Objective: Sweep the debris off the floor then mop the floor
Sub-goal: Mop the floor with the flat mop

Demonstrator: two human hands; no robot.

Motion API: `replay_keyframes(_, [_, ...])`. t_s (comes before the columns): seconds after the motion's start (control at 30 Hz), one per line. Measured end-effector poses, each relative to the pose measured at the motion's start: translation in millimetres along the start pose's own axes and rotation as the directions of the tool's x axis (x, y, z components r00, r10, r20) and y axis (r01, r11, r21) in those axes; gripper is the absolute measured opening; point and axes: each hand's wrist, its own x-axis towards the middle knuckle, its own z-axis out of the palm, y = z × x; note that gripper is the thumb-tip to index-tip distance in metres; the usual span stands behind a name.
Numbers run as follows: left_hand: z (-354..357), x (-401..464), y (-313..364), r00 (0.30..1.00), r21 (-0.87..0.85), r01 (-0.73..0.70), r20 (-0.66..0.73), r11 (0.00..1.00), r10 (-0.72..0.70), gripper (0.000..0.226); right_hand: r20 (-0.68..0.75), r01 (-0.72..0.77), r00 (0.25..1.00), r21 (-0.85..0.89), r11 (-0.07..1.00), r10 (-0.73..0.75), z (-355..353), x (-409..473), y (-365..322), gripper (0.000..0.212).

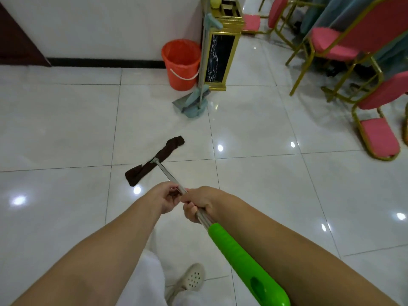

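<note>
I see both of my hands on the mop handle, a thin metal shaft that runs from a bright green plastic grip near my body down to the flat mop head. My right hand has its fingers curled tight round the shaft just above the green grip, and my left hand pinches the shaft a little farther down, thumb and fingers closed on it. The 2 hands sit just beside each other, nearly touching. The mop head carries a dark brown cloth and lies flat on the white glossy tiled floor, ahead of me and slightly to the left, straddling a grout line. Farther off, by the white wall, an orange bucket with a white bail handle stands just beside a gold-framed black bin. A grey-blue broom and dustpan set leans against that bin, its pan resting on the floor. Pink-cushioned chairs with gold frames stand to the right. My beige perforated shoe shows at the bottom edge.
</note>
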Motion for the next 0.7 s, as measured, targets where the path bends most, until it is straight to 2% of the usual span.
replay_keyframes(0.07, [-9,1,16,1.000,-0.038,-0.012,-0.016,0.999,0.011,0.027,0.021,-0.009,1.000,-0.006,1.000,0.010,14,4,-16,0.022])
replay_keyframes(0.2, [-28,2,53,0.997,-0.072,-0.078,0.005,0.994,0.079,0.062,0.077,-0.029,0.996,-0.080,0.996,0.036,47,14,-52,0.022])
replay_keyframes(0.23, [-33,1,64,0.995,-0.084,-0.094,0.008,0.992,0.095,0.063,0.087,-0.037,0.995,-0.085,0.996,0.045,55,16,-63,0.023])
replay_keyframes(0.33, [-51,-1,103,0.991,-0.151,-0.132,0.011,0.980,0.135,0.039,0.092,-0.060,0.993,-0.086,0.994,0.068,85,22,-96,0.026])
replay_keyframes(0.4, [-66,-3,129,0.991,-0.216,-0.128,0.020,0.968,0.135,0.031,0.088,-0.065,0.993,-0.090,0.994,0.073,108,25,-116,0.027])
replay_keyframes(0.5, [-87,-6,168,0.988,-0.280,-0.123,0.055,0.952,0.144,0.027,0.076,-0.074,0.994,-0.096,0.993,0.082,144,31,-148,0.027])
replay_keyframes(0.7, [-122,-3,245,0.980,-0.320,-0.177,0.032,0.931,0.198,0.030,0.087,-0.081,0.993,0.081,0.993,0.074,205,55,-210,0.017])
